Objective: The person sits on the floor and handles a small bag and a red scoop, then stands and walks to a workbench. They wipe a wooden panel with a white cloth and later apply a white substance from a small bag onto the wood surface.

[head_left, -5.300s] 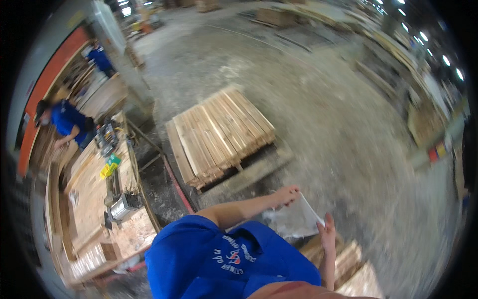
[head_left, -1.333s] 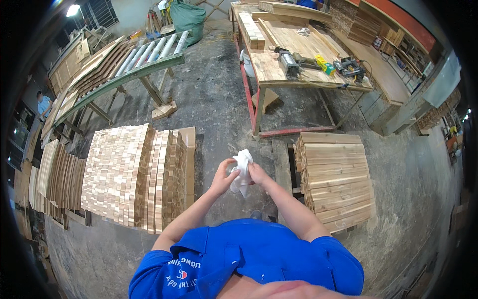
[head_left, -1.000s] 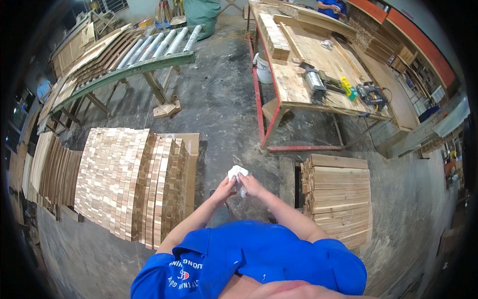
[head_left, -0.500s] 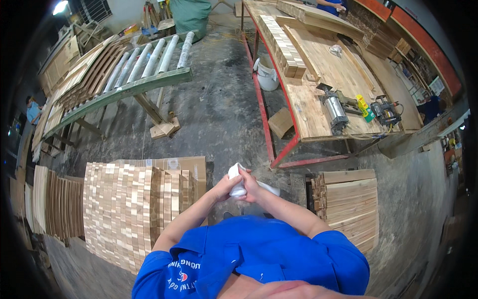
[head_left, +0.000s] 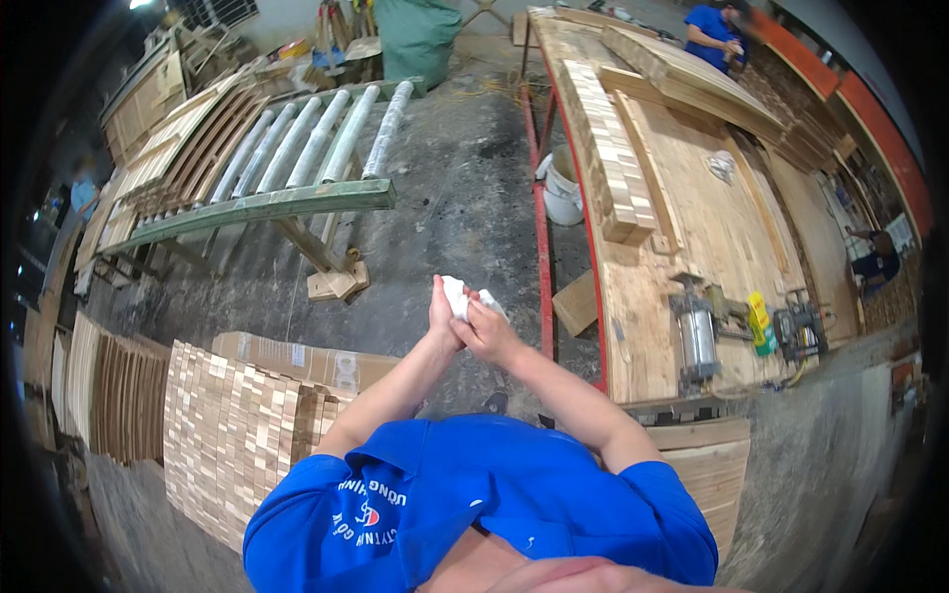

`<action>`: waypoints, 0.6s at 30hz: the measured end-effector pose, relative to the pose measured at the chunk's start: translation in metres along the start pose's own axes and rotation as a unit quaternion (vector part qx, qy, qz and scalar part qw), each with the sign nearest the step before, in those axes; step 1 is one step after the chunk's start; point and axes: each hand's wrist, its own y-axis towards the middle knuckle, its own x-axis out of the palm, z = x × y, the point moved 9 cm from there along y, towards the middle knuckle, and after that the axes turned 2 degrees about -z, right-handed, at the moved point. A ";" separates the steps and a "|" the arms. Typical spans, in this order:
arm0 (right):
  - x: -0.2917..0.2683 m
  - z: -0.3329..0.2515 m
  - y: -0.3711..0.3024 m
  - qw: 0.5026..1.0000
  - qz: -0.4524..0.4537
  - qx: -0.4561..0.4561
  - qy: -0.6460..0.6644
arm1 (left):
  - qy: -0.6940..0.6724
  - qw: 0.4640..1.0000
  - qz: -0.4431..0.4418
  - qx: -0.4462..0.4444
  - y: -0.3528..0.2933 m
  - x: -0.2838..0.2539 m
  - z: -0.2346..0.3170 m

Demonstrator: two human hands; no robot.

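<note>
A crumpled white cloth (head_left: 455,296) is bunched between my two hands, held out in front of me above the floor. My left hand (head_left: 441,318) is closed against the cloth's left side, its fingers pointing away from me. Pressed against it from the right, my right hand (head_left: 486,330) has its fingers curled round the cloth, and a white end shows past its far side. The hands touch each other and hide much of the cloth.
Right: a red-framed workbench (head_left: 643,341) with wood strips, a metal cylinder tool (head_left: 697,341) and a yellow-green bottle (head_left: 761,324). Beneath it stands a white bucket (head_left: 563,198). Left: a roller conveyor (head_left: 297,203) and stacked wood blocks (head_left: 227,425). Co-workers stand at far right and far left.
Both hands have moved away from me and slightly left with the cloth, which is bunched up smaller. The view has shifted, so the workbench and bucket appear lower and further right.
</note>
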 end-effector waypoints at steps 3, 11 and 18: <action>-0.035 0.003 0.038 0.984 -0.144 -0.088 -0.058 | 0.019 0.989 -0.137 -0.057 0.015 0.061 -0.005; -0.041 0.197 0.101 0.647 0.373 0.340 0.572 | 0.071 0.980 -0.162 -0.093 0.111 0.134 -0.014; 0.016 0.273 0.184 0.637 0.213 0.394 0.628 | 0.340 0.934 -0.013 0.113 0.281 0.083 0.080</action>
